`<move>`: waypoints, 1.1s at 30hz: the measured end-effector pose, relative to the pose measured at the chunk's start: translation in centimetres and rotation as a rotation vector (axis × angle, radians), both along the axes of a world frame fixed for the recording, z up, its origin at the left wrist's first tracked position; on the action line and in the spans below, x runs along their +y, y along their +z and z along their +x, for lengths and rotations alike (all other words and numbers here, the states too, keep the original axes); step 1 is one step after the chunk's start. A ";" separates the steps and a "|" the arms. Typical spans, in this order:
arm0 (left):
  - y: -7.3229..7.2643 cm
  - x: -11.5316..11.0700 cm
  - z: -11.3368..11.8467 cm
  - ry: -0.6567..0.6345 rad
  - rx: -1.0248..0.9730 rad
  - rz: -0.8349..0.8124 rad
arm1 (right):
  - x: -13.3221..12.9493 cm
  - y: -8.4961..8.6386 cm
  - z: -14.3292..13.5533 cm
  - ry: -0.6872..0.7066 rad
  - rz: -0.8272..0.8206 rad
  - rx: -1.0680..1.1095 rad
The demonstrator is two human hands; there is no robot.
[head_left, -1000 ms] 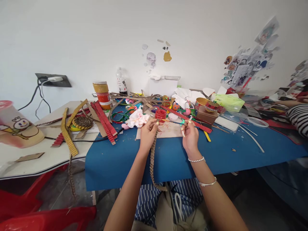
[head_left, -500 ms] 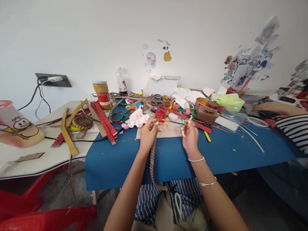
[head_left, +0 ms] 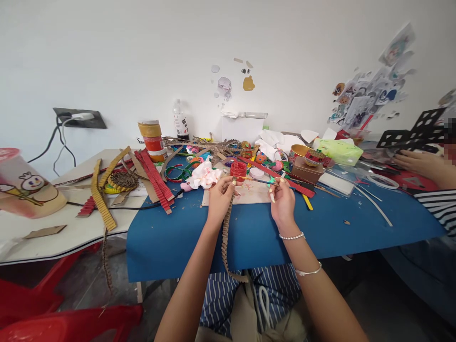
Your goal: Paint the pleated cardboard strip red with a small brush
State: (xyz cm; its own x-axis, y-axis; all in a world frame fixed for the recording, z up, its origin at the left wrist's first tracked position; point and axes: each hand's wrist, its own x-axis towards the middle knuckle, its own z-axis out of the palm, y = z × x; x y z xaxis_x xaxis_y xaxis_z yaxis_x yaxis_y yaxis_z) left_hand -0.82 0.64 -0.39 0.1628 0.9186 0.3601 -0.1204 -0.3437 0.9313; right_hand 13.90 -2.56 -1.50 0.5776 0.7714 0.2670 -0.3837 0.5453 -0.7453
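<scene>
My left hand (head_left: 221,194) pinches the upper end of a brown corrugated cardboard strip (head_left: 225,237), which hangs down over the table edge toward my lap. In my right hand (head_left: 283,203) is a thin paintbrush (head_left: 262,181), its tip pointing left toward the strip's upper end. Whether the bristles touch the strip I cannot tell. Just behind my left fingers stands an open red paint jar (head_left: 238,170). Below the brush lies a pale board (head_left: 254,195) with red smears. A crumpled tissue (head_left: 204,175) with pinkish stains sits left of my left hand.
Red corrugated strips (head_left: 155,183) and yellow ones (head_left: 103,202) lie at the left, near stacked paint jars (head_left: 151,140) and a drink cup (head_left: 26,187). A brown box (head_left: 307,170) stands to the right. Another person's hand (head_left: 416,162) is at the far right, by a black perforated piece (head_left: 413,133).
My hands have barely moved, still holding the strip and brush. At the far right, the other person's hand has shifted and a black perforated piece has come up into view.
</scene>
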 end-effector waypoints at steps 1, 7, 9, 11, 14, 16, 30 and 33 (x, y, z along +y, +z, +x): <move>-0.1 0.0 0.0 -0.002 -0.003 0.000 | 0.0 0.0 0.0 -0.003 0.000 0.009; -0.2 0.1 0.0 -0.010 -0.017 0.004 | 0.1 0.0 0.0 -0.012 -0.003 0.002; -0.1 0.1 0.0 -0.011 -0.012 0.004 | 0.1 0.0 0.0 -0.004 0.000 -0.008; -0.1 0.0 0.0 -0.009 -0.003 0.007 | 0.1 0.0 0.0 -0.004 -0.003 -0.016; 0.0 -0.1 0.0 -0.012 -0.006 0.016 | 0.1 0.0 0.0 -0.007 -0.015 -0.023; 0.0 -0.1 0.0 -0.008 -0.010 0.019 | 0.0 0.0 -0.1 -0.009 -0.019 -0.026; 0.1 -0.1 0.0 0.005 -0.012 0.019 | 0.0 0.0 -0.1 -0.017 -0.029 -0.040; 0.0 0.0 0.0 0.012 -0.010 0.020 | 0.0 0.0 -0.1 -0.014 -0.021 -0.042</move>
State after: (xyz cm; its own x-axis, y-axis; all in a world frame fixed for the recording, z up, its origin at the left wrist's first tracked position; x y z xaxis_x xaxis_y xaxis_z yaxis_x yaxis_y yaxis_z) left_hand -0.82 0.60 -0.36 0.1478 0.9132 0.3798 -0.1253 -0.3637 0.9231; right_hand 13.83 -2.58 -1.47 0.5769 0.7691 0.2751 -0.3447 0.5346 -0.7716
